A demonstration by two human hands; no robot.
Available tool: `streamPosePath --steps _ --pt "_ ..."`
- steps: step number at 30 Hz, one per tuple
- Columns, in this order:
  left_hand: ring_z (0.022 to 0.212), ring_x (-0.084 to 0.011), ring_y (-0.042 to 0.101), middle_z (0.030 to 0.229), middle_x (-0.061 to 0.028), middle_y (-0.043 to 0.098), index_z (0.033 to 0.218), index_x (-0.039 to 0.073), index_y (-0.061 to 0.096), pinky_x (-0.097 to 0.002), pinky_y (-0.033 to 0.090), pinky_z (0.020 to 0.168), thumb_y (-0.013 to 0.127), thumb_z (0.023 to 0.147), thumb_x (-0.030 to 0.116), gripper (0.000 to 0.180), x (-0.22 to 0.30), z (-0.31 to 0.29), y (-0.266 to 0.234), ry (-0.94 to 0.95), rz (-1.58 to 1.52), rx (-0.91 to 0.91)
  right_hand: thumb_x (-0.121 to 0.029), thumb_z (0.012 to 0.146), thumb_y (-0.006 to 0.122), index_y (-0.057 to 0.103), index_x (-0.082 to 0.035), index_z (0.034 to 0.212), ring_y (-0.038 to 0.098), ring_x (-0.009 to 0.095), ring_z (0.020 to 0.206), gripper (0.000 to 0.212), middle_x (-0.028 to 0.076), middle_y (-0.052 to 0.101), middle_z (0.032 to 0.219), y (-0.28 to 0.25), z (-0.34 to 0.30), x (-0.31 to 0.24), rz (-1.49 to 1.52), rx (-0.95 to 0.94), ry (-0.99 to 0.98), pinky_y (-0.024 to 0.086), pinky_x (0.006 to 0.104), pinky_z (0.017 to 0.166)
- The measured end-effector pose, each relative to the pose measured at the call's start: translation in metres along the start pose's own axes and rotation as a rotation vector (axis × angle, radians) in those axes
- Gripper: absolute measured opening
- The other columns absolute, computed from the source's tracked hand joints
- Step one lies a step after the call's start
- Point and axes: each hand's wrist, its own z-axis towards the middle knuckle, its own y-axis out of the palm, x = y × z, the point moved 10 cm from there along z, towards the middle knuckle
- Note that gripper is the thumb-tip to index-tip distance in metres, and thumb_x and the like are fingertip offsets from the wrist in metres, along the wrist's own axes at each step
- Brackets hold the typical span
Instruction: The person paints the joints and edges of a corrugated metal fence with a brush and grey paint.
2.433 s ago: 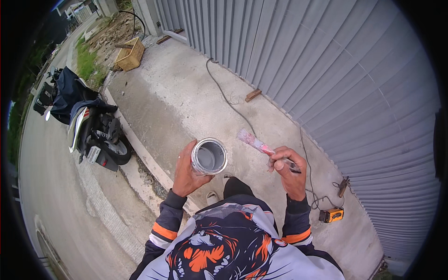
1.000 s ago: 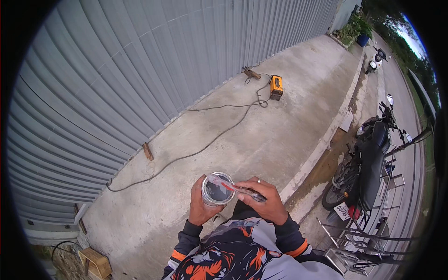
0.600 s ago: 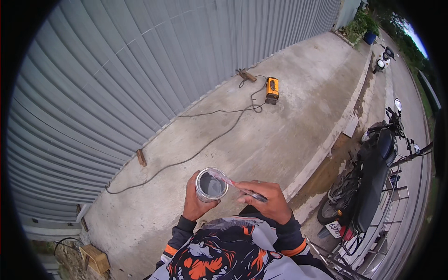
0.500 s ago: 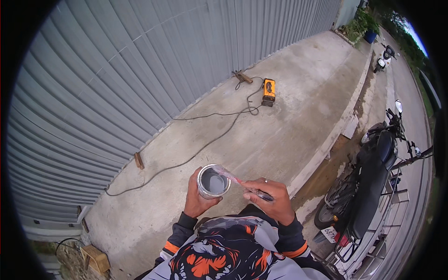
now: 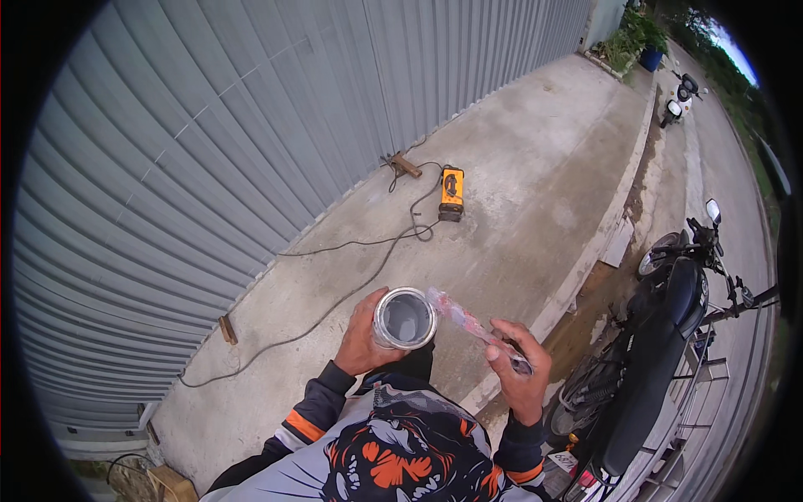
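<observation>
R hand round brush, nr can.

Lower right of frame — white plate at rear of black motorcycle, dark printed characters, partly hidden. Orange machine, above centre of frame — any markings too small to read.

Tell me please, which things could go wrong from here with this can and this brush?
The open can of grey liquid is held by the left hand alone; tilting could spill it.

The brush, in the right hand, has its coated bristles outside the can's opening, so drips might reach the concrete or clothing.

A cable lies loose across the ground ahead and could catch a foot.
</observation>
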Motion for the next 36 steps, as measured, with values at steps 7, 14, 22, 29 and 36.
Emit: streamPosePath --steps 7,14,22,29,36 --pt "0.141 -0.0411 0.050 0.150 -0.0198 0.054 0.155 0.004 0.043 -0.0493 0.039 0.119 0.095 0.065 0.031 0.108 -0.015 0.166 0.045 0.117 -0.014 -0.082 -0.014 0.092 0.084 0.075 0.005 0.123 0.070 0.019 0.094 0.037 0.013 0.074 0.104 -0.044 0.100 0.034 -0.025 0.102 0.107 0.054 0.0305 0.082" --pt "0.145 -0.0410 0.046 0.157 -0.0200 0.048 0.160 0.009 0.038 -0.0510 0.037 0.119 0.094 0.065 0.029 0.112 0.027 0.315 0.113 0.264 -0.043 -0.238 -0.006 0.097 0.079 0.075 0.006 0.121 0.072 0.017 0.075 0.028 0.016 0.075 0.101 -0.105 0.201 0.022 -0.029 0.256 0.080 0.056 0.0276 0.061" --pt "0.145 -0.0412 0.047 0.157 -0.0197 0.048 0.160 0.009 0.037 -0.0512 0.037 0.119 0.093 0.066 0.030 0.113 0.039 0.426 0.193 0.256 -0.043 -0.189 -0.012 0.097 0.080 0.076 0.005 0.111 0.068 0.017 0.074 0.023 0.016 0.070 0.108 -0.193 0.301 0.070 0.176 0.250 -0.079 0.056 0.0289 0.067" --pt "0.140 -0.0387 0.052 0.147 -0.0194 0.055 0.156 0.002 0.039 -0.0477 0.040 0.120 0.096 0.064 0.024 0.111 0.035 0.508 0.254 0.104 0.032 0.011 -0.008 0.094 0.080 0.074 0.002 0.120 0.068 0.017 0.084 0.028 0.012 0.072 0.105 -0.297 0.438 0.091 -0.014 0.047 -0.009 0.053 0.0288 0.074" --pt "0.141 -0.0285 0.052 0.149 -0.0136 0.052 0.159 0.001 0.033 -0.0414 0.038 0.122 0.098 0.060 0.018 0.120 0.065 0.596 0.318 -0.009 -0.039 -0.018 -0.005 0.091 0.081 0.075 0.000 0.125 0.070 0.021 0.085 0.035 0.014 0.075 0.106 -0.393 0.552 0.087 -0.095 -0.178 -0.193 0.054 0.0303 0.074"
